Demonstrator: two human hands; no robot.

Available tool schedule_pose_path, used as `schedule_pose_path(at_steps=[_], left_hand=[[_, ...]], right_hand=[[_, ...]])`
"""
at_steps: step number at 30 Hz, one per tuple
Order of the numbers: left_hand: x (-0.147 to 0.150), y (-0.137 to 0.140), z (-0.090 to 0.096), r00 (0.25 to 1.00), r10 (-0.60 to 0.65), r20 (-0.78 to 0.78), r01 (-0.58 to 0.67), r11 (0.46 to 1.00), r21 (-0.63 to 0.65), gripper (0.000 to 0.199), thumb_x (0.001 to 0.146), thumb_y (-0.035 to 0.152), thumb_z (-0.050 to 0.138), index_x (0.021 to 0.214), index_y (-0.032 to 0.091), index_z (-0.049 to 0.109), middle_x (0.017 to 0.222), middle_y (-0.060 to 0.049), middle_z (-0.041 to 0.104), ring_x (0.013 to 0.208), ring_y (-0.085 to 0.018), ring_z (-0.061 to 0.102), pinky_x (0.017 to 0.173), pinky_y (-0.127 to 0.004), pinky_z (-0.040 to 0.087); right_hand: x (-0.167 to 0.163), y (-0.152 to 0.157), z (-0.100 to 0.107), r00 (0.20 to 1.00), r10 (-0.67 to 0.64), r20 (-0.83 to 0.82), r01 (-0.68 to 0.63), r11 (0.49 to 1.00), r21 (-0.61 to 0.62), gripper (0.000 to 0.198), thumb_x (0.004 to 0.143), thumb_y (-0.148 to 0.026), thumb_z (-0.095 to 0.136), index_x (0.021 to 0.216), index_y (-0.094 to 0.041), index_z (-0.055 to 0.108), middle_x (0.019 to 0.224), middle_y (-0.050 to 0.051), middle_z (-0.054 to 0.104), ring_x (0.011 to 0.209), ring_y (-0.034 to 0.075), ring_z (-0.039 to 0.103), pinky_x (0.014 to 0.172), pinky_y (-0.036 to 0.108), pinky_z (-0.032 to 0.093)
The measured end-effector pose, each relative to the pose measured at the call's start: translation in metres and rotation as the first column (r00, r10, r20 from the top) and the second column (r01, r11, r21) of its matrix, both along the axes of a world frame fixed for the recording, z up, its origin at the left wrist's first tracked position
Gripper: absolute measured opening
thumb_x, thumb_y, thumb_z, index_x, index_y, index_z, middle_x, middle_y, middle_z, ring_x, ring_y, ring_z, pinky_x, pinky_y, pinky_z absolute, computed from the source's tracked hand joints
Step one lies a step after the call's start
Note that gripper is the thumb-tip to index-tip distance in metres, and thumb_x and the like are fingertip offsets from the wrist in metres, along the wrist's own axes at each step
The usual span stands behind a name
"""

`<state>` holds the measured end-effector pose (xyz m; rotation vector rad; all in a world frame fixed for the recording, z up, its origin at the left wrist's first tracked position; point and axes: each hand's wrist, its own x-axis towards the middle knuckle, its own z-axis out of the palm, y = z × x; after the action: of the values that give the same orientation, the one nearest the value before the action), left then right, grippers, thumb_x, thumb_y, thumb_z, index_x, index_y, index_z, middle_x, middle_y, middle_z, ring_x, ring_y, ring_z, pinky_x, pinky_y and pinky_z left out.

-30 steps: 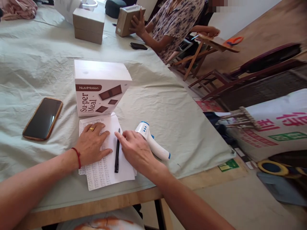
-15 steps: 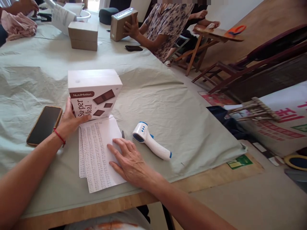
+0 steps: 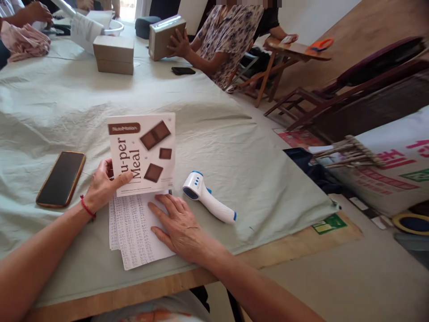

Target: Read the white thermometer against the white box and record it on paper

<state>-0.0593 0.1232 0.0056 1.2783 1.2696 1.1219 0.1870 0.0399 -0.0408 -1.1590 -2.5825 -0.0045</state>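
Observation:
My left hand (image 3: pixel 105 183) grips the lower left side of a white box (image 3: pixel 142 154), thumb across its front. The front is printed with brown chocolate pieces and the words "NutriMotion" and "Meal", and it faces me. Beneath the box's lower edge lie sheets of paper (image 3: pixel 136 232) covered in rows of small writing. On the right part of these sheets my right hand (image 3: pixel 179 223) rests flat, fingers apart. Just right of that hand is a white and blue infrared thermometer (image 3: pixel 209 197). A smartphone (image 3: pixel 60 179) in a brown case lies left of my left hand.
A pale green cloth (image 3: pixel 221 147) covers the table. Farther back stand a cardboard box (image 3: pixel 114 56), a black phone (image 3: pixel 183 70) and a pink cloth (image 3: pixel 25 40). Another person's hands hold a second cardboard box (image 3: pixel 166 38). A wooden chair (image 3: pixel 321 96) is at the right.
My left hand has tilted the white box so its front turns up toward me and its top no longer shows. The box also shifted slightly right. My right hand stayed on the paper.

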Motion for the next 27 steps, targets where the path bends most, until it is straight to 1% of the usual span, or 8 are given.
schedule_pose_path(at_steps=[4, 8, 10, 12, 15, 20, 23, 27], left_hand=[[0.005, -0.003, -0.003, 1.0, -0.008, -0.01, 0.008, 1.0, 0.009, 0.065, 0.065, 0.054, 0.092, 0.107, 0.024, 0.054, 0.118, -0.013, 0.078, 0.114, -0.038, 0.075, 0.095, -0.052, 0.065], [0.005, -0.002, -0.004, 0.999, -0.042, -0.017, 0.043, 0.998, 0.05, 0.059, 0.067, 0.053, 0.09, 0.104, 0.026, 0.053, 0.117, -0.011, 0.079, 0.114, -0.038, 0.075, 0.096, -0.052, 0.066], [0.005, -0.001, -0.005, 0.999, -0.037, -0.039, 0.039, 0.997, 0.06, 0.058, 0.067, 0.053, 0.088, 0.105, 0.027, 0.053, 0.117, -0.011, 0.08, 0.113, -0.038, 0.076, 0.096, -0.053, 0.066], [0.005, -0.001, -0.005, 0.998, -0.024, -0.056, 0.027, 0.998, 0.058, 0.057, 0.067, 0.053, 0.088, 0.104, 0.026, 0.053, 0.116, -0.011, 0.08, 0.112, -0.039, 0.076, 0.096, -0.055, 0.066], [0.006, -0.001, -0.004, 0.998, -0.017, -0.065, 0.02, 0.999, 0.05, 0.058, 0.066, 0.054, 0.087, 0.103, 0.026, 0.053, 0.114, -0.012, 0.08, 0.111, -0.039, 0.076, 0.095, -0.055, 0.066], [0.007, -0.001, -0.001, 0.997, -0.021, -0.078, 0.027, 0.997, 0.075, 0.055, 0.068, 0.055, 0.084, 0.102, 0.026, 0.053, 0.116, -0.012, 0.08, 0.11, -0.037, 0.077, 0.094, -0.053, 0.066], [0.005, -0.001, -0.002, 0.992, -0.02, -0.128, 0.031, 0.996, 0.087, 0.054, 0.07, 0.058, 0.082, 0.105, 0.026, 0.055, 0.115, -0.01, 0.08, 0.108, -0.037, 0.077, 0.093, -0.054, 0.066], [0.001, -0.001, -0.004, 0.969, -0.003, -0.248, 0.031, 0.994, 0.108, 0.056, 0.074, 0.064, 0.077, 0.11, 0.025, 0.06, 0.113, -0.01, 0.08, 0.105, -0.038, 0.077, 0.089, -0.054, 0.064]], right_hand=[[-0.003, -0.002, 0.009, 0.999, -0.009, -0.031, 0.009, 1.0, 0.002, 0.04, 0.101, -0.031, 0.057, 0.137, -0.015, 0.066, 0.141, 0.022, 0.063, 0.13, 0.035, 0.057, 0.105, 0.053, 0.05], [0.014, 0.002, 0.025, 0.964, 0.012, -0.266, 0.007, 0.997, 0.071, 0.028, 0.101, -0.024, 0.053, 0.122, -0.019, 0.07, 0.131, 0.016, 0.07, 0.125, 0.029, 0.062, 0.103, 0.045, 0.052], [0.034, 0.008, 0.025, 0.928, -0.091, -0.362, 0.131, 0.988, 0.086, 0.025, 0.1, -0.022, 0.052, 0.117, -0.021, 0.07, 0.124, 0.014, 0.071, 0.119, 0.027, 0.065, 0.102, 0.043, 0.053], [0.058, 0.017, 0.017, 0.885, -0.327, -0.331, 0.367, 0.928, 0.065, 0.03, 0.095, -0.027, 0.058, 0.122, -0.02, 0.069, 0.125, 0.017, 0.069, 0.116, 0.031, 0.065, 0.099, 0.048, 0.054], [0.088, 0.029, -0.002, 0.816, -0.563, -0.133, 0.56, 0.826, -0.063, 0.052, 0.085, -0.038, 0.066, 0.132, -0.017, 0.065, 0.123, 0.02, 0.068, 0.111, 0.036, 0.065, 0.092, 0.051, 0.055], [0.096, 0.039, -0.006, 0.754, -0.629, -0.188, 0.56, 0.766, -0.317, 0.04, 0.085, -0.047, 0.063, 0.114, -0.021, 0.071, 0.103, 0.012, 0.071, 0.097, 0.031, 0.068, 0.085, 0.043, 0.055], [0.077, 0.041, 0.017, 0.574, -0.672, -0.467, 0.449, 0.736, -0.507, 0.046, 0.076, -0.056, 0.072, 0.105, -0.021, 0.071, 0.096, 0.009, 0.07, 0.089, 0.027, 0.066, 0.079, 0.04, 0.053], [0.04, 0.049, 0.059, 0.248, -0.682, -0.688, -0.087, 0.692, -0.717, 0.057, 0.07, -0.07, 0.076, 0.097, -0.02, 0.071, 0.079, 0.002, 0.064, 0.066, 0.016, 0.056, 0.062, 0.031, 0.048]])
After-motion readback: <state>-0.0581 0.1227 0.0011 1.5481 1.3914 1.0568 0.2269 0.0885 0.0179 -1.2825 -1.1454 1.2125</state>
